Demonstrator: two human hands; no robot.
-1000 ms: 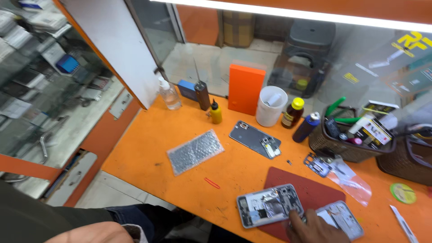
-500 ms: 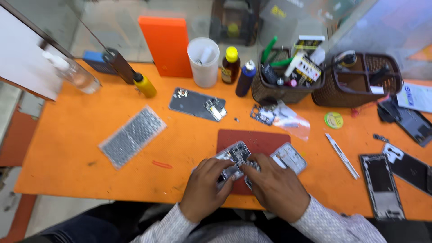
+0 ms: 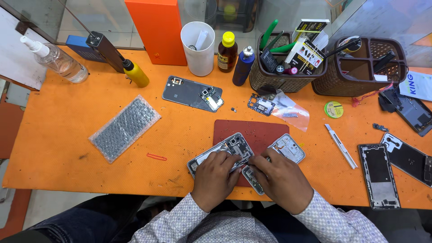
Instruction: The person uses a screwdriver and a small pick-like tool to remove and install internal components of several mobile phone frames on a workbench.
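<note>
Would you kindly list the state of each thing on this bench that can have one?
Opened phone: back off, insides showing, under both hands.
Left hand: resting on the phone.
Right hand: fingers at the phone's edge.
Phone back cover: detached, lying flat.
White cup: upright, open.
Brown bottle: upright, yellow cap on.
Clear squeeze bottle: lying on its side, nozzle on.
Bubble-wrap pouch: flat.

A sheet of bubble wrap (image 3: 124, 127) lies flat on the orange table (image 3: 58, 148), a white cup (image 3: 197, 48) stands beside a tall orange box (image 3: 158, 29), and two brown baskets (image 3: 360, 67) sit behind.
</note>
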